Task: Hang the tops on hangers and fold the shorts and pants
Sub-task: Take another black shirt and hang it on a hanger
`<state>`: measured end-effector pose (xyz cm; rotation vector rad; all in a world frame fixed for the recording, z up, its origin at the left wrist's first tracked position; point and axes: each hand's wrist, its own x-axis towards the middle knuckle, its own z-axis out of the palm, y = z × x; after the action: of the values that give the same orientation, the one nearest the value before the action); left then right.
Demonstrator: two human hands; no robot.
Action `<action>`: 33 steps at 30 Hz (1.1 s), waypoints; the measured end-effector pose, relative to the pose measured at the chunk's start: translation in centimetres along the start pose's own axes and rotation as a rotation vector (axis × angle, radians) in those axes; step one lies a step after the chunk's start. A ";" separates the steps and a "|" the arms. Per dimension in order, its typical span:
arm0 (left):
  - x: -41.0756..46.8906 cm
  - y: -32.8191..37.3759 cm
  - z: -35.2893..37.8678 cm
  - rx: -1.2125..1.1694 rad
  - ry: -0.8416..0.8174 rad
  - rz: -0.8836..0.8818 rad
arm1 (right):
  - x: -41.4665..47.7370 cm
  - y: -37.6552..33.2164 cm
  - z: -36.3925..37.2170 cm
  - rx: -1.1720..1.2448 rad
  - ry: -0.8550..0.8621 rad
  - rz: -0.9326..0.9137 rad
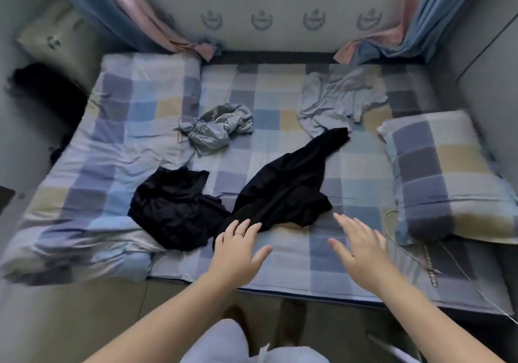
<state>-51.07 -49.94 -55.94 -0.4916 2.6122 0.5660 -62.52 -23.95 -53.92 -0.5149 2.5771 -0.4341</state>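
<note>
Both bare forearms reach in over the near edge of the blue, grey and yellow checked bed sheet (280, 267). Our left hand (238, 246) is palm down with a ring on one finger. Its fingers are nearly straight and rest on the near end of the long black soft garment (283, 186), with no pinch that we can see. Our right hand (361, 246) is palm down with fingers spread apart, holding nothing, over bare sheet just right of that garment. We cannot tell if it touches the sheet.

The long black garment runs diagonally from near centre toward the far right. A crumpled black garment (173, 208) touches it on the left and overlaps the folded checked quilt (98, 166) along the left edge. A bunched grey garment (215, 127) sits mid-bed. A pale grey-blue top (336, 102) lies spread at the far right, meeting the black garment's far tip. A checked pillow (448, 177) lies along the right edge, and a thin pale cable (388, 222) loops by the near right corner.

There is open sheet in front of both hands and along the near edge.

The crest emblems on the pale wall panel (262, 20) and a label strip (431, 267) near the right corner are both too blurred to read.
</note>
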 end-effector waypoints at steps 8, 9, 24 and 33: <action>10.3 -5.5 7.4 -0.048 -0.191 -0.088 | 11.8 1.1 10.0 0.030 -0.169 0.121; 12.0 -6.3 8.9 -0.049 -0.215 -0.094 | 13.5 1.5 11.9 0.037 -0.191 0.148; 35.4 -14.5 28.3 0.268 -0.108 0.067 | 37.8 11.1 33.5 -0.192 -0.430 0.333; 36.4 -14.3 28.3 0.066 0.058 0.001 | 38.5 13.1 31.4 0.108 0.029 0.376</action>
<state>-66.86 -58.15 -100.84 -0.4924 2.6766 0.4701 -81.78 -35.48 -100.15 0.0168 2.5810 -0.4453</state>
